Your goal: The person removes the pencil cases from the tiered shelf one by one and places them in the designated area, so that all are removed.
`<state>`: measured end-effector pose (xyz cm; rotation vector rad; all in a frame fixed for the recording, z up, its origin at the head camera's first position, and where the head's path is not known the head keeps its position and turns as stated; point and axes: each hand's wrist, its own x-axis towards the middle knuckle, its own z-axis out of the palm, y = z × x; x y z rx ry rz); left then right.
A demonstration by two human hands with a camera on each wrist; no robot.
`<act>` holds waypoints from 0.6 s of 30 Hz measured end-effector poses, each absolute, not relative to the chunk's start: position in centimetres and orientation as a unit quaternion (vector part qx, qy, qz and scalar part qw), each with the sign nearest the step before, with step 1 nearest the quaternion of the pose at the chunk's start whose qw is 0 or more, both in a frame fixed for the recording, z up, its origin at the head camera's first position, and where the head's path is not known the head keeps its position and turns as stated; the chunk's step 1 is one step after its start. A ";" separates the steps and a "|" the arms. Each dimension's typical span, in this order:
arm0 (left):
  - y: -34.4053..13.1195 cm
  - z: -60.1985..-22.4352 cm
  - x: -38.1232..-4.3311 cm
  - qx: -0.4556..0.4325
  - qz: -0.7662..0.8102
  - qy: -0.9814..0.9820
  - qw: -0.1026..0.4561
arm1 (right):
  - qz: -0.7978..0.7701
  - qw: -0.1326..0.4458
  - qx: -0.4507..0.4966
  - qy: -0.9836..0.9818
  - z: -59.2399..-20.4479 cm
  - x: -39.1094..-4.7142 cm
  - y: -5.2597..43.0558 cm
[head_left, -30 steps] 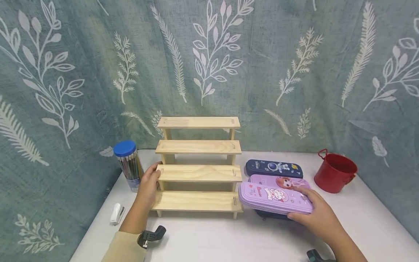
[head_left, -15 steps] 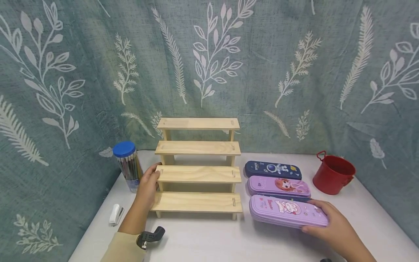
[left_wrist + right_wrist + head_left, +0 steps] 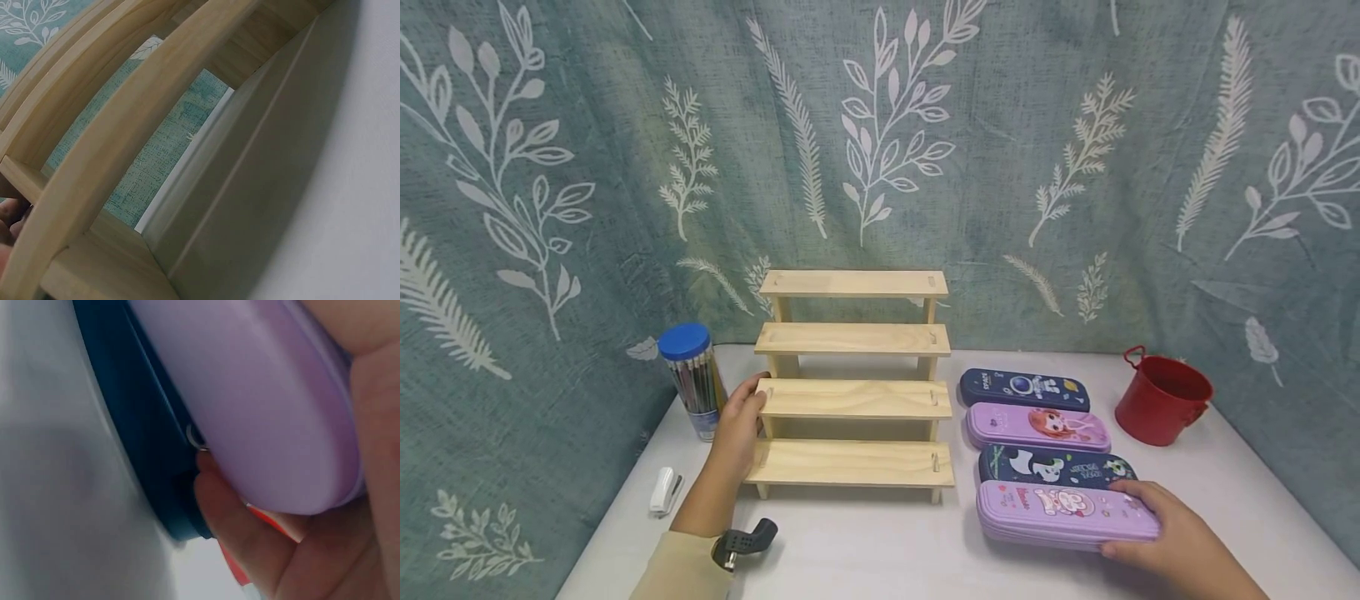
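Observation:
In the head view my right hand grips the right end of a lilac pencil case with a cartoon print, thumb on the near side. That case overlaps the front of a dark blue panda pencil case; the right wrist view shows my fingertips between the lilac case and the dark blue one. My left hand holds the left end of a four-step wooden display rack at its second step from the bottom. Only bits of its fingers show in the left wrist view.
Behind lie a purple pencil case with a girl print and a navy space pencil case. A red bucket stands at right. At left are a blue-lidded tub of pencils and a white stapler. Patterned cloth hangs behind.
My right hand has moved the lilac pencil case toward me and slightly right, away from the rack, uncovering the panda case. My left hand stays on the rack.

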<state>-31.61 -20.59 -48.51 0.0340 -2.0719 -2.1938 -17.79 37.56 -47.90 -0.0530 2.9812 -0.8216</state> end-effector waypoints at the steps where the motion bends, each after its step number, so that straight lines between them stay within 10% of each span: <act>1: -20.6 -48.5 -31.6 0.011 -0.726 -0.685 0.062 | -0.266 0.038 -0.012 0.963 -47.9 -17.8 37.6; 18: -20.7 -48.8 -31.8 0.012 -0.728 -0.683 0.063 | -0.247 0.038 -0.036 0.968 -49.1 -17.6 38.6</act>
